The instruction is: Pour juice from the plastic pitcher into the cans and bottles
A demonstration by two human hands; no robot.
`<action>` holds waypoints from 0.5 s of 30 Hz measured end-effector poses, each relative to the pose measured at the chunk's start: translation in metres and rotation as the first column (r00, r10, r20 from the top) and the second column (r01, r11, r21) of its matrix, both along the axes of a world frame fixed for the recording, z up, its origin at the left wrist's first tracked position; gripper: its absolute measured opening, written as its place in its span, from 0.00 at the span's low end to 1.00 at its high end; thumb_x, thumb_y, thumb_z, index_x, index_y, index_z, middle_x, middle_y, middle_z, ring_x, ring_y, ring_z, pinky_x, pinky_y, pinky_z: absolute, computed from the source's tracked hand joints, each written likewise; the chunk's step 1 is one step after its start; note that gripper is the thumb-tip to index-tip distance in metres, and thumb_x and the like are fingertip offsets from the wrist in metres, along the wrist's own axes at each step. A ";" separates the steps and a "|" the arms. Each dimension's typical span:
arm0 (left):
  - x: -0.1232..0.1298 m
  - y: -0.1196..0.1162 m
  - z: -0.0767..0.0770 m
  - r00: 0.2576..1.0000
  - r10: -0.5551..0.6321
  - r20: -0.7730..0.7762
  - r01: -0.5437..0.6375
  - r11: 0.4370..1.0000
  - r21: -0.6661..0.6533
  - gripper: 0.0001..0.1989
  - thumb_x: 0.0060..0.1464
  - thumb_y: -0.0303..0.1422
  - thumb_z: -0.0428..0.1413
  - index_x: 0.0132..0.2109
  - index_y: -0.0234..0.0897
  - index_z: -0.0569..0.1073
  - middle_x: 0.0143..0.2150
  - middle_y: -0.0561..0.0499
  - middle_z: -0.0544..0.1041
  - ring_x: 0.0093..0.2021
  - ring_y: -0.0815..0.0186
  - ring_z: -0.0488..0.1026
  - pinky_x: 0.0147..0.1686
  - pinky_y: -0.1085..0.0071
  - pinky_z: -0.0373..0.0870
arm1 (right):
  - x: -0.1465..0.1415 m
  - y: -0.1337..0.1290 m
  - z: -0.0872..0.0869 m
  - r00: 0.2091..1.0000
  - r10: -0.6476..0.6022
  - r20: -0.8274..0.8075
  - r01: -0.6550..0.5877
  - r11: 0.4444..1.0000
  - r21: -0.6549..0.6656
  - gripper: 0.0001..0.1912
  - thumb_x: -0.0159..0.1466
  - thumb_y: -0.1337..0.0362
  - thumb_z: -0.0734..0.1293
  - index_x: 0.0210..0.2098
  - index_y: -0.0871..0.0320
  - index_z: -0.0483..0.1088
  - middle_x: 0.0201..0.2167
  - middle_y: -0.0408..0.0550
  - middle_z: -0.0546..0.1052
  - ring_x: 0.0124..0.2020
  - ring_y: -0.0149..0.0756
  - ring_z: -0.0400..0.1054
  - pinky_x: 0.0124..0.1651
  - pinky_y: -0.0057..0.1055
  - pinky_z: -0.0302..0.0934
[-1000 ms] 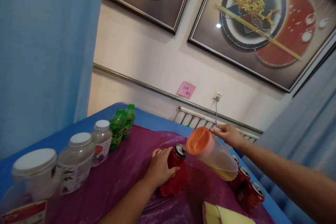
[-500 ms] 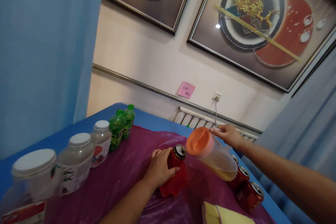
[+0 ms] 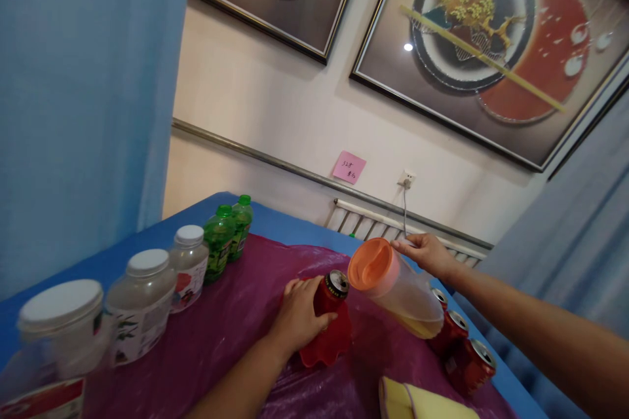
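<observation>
My left hand [image 3: 301,315] is wrapped round a dark red drink can [image 3: 328,296], whose opened top faces up. The can stands on or in a red dish with a wavy rim [image 3: 322,352]; its base is hidden. To the right, my right hand [image 3: 426,254] grips the handle side of a clear plastic pitcher [image 3: 400,294] with an orange lid [image 3: 372,264]. The pitcher is tilted, lid toward the can, with some yellowish liquid low in it. Lid and can are close but apart, and no stream of liquid shows between them.
Several red cans [image 3: 470,366] line the right side. On the left stand white-lidded jars [image 3: 142,314] and two green bottles [image 3: 219,245]. A folded yellow cloth [image 3: 427,401] lies at the front on the purple plastic sheet [image 3: 206,360]. Behind are a radiator [image 3: 366,226] and a wall socket [image 3: 406,179].
Almost nothing differs. Both hands keep their holds on the can and the pitcher, and the view has shifted very slightly.
</observation>
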State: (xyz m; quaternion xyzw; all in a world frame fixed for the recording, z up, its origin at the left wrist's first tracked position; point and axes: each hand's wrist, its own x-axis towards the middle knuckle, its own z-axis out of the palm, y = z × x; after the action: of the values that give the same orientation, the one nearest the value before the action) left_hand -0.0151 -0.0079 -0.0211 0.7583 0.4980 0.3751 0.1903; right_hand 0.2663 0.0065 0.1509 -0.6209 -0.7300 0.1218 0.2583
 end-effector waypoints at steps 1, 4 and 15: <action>0.000 0.000 0.000 1.000 -0.002 0.000 0.002 1.000 0.001 0.35 0.42 0.38 0.69 0.59 0.42 0.71 0.57 0.44 0.78 0.59 0.49 0.71 0.64 0.51 0.53 | 0.000 0.000 0.000 1.000 -0.004 0.001 0.004 1.000 -0.007 0.35 0.53 0.29 0.63 0.18 0.53 0.51 0.17 0.36 0.49 0.20 0.27 0.44 0.22 0.28 0.39; 0.000 0.000 0.000 1.000 -0.006 0.000 0.006 1.000 0.003 0.35 0.42 0.37 0.69 0.58 0.42 0.71 0.58 0.44 0.78 0.59 0.50 0.71 0.65 0.52 0.53 | -0.001 0.001 0.000 1.000 -0.013 -0.008 0.013 1.000 -0.010 0.35 0.52 0.29 0.64 0.18 0.53 0.52 0.17 0.36 0.50 0.19 0.27 0.44 0.22 0.28 0.40; 0.000 0.000 0.001 1.000 -0.007 0.005 0.007 1.000 -0.004 0.34 0.41 0.37 0.69 0.58 0.42 0.71 0.57 0.44 0.78 0.58 0.50 0.71 0.64 0.52 0.54 | 0.001 0.001 -0.003 1.000 -0.008 -0.024 0.009 1.000 0.021 0.36 0.51 0.28 0.64 0.16 0.53 0.52 0.15 0.36 0.50 0.19 0.26 0.44 0.21 0.28 0.40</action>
State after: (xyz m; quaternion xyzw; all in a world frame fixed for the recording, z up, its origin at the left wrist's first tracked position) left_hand -0.0153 -0.0077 -0.0201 0.7586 0.4957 0.3754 0.1946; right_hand 0.2678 0.0075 0.1474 -0.6197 -0.7254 0.1205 0.2742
